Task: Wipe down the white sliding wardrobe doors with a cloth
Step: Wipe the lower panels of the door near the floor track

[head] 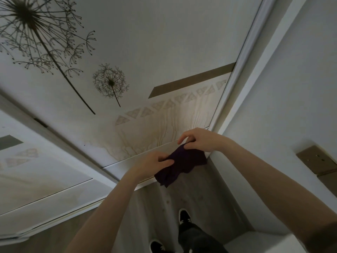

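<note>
A white sliding wardrobe door (155, 42) with dandelion prints fills the upper part of the head view. Brownish drip stains (164, 132) run down its lower panel. A dark purple cloth (182, 165) hangs crumpled in front of the door's bottom rail. My left hand (151, 165) grips the cloth's left end. My right hand (198, 139) pinches its upper right end between thumb and fingers. Both hands are just in front of the door's lower right corner.
A second door panel (36, 170) lies to the left. A white wall (282, 88) and the door frame (242, 57) close in on the right. A brown block (317, 159) is fixed low on that wall. My shoes (185, 216) stand on the pale floor below.
</note>
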